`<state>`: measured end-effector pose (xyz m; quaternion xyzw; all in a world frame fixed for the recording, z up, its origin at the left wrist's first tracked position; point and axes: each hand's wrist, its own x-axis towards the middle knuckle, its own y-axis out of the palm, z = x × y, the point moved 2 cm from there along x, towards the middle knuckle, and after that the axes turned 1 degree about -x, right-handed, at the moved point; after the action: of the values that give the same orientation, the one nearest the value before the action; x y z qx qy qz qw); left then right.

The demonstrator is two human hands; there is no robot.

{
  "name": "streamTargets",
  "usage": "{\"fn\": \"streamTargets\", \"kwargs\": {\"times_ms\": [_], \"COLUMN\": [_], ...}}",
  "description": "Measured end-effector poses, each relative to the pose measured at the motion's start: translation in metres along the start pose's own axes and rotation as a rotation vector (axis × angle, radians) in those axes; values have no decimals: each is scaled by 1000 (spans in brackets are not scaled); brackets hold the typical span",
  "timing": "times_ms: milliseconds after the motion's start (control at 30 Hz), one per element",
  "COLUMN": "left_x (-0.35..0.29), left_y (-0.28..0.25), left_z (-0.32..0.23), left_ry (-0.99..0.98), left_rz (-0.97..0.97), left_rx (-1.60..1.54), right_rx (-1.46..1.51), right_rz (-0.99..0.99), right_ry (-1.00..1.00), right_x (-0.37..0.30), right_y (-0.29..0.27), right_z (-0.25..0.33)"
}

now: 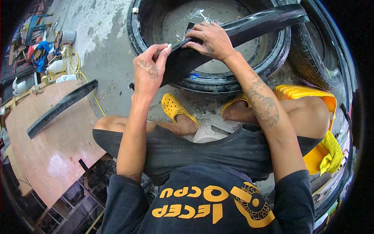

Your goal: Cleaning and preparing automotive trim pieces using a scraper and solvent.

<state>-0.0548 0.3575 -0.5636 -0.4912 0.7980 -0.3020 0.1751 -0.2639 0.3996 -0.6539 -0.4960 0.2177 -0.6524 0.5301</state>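
A long, flattened black rubber tube [269, 24] with a wet shine slants across a tire [134, 33] lying on its side with water in it. My right hand [212, 41] grips the tube near its middle, thumb below and fingers over the upper edge. Just left of it, my left hand [150, 68] pinches a small white piece [169, 45] between thumb and forefinger, close to the tube's edge. What the piece is, I cannot make out. The tube's lower left end passes behind my left hand.
Another tire [315, 50] leans at the right. Beside my knee are a yellow plastic container [306, 93] and a yellow cloth [332, 152]. At the left, a wooden board [58, 156] carries a dark strip [62, 109]; a yellow cord [80, 64] and a can [68, 37] are beyond it.
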Motion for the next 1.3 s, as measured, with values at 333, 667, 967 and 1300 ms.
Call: {"fn": "streamTargets", "kwargs": {"times_ms": [333, 667, 967, 1300], "left_x": [-8, -8, -5, 0], "left_y": [-3, 4, 11, 7], "left_z": [-4, 1, 3, -1], "left_ry": [76, 243, 316, 286], "left_rz": [68, 14, -11, 54], "left_rx": [131, 241, 210, 217], "right_rx": [4, -2, -18, -25], "right_rz": [-49, -42, -25, -26], "right_ry": [-8, -3, -3, -9], "right_x": [1, 0, 1, 0], "right_y": [0, 1, 1, 3], "right_z": [-2, -3, -2, -4]}}
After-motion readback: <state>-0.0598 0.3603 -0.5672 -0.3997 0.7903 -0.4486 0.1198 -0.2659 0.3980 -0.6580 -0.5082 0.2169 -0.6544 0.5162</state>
